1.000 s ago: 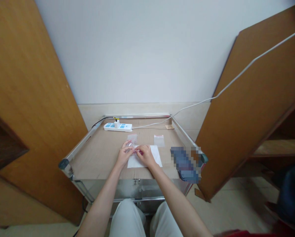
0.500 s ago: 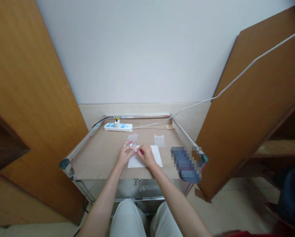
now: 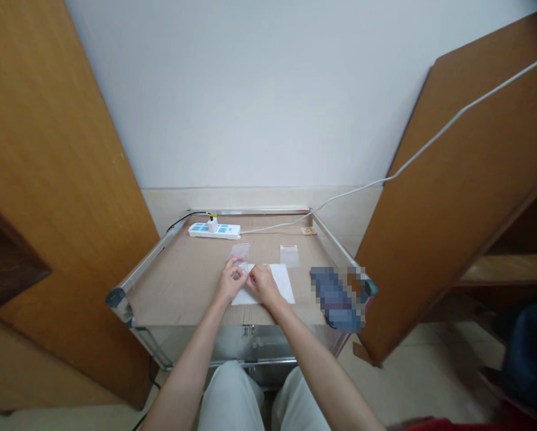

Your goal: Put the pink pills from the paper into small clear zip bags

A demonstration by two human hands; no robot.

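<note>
A small clear plastic zip bag [image 3: 245,269] is pinched between my two hands, partly covered by the fingers. My left hand [image 3: 229,282] grips its left side with thumb and fingers. My right hand [image 3: 263,283] has its fingers closed at the bag's right side, knuckles up. Both hands are over a sheet of white paper [image 3: 284,284]. Just beyond my left hand lies another clear zip bag [image 3: 240,249] with a red strip along its top. A further clear zip bag [image 3: 289,256] rests flat behind the paper's right part.
The cardboard-covered tabletop [image 3: 173,287] has a metal frame. A white power strip [image 3: 214,230] with a plug in it stands at the back left, its white cable [image 3: 349,194] running right. A blurred dark blue item [image 3: 335,299] lies at the right edge. Wooden panels [image 3: 448,179] flank the table.
My right hand has turned slightly, its fingers curled closer in by the bag. The bag between my hands sits a little lower and shows less. The rest has kept its place.
</note>
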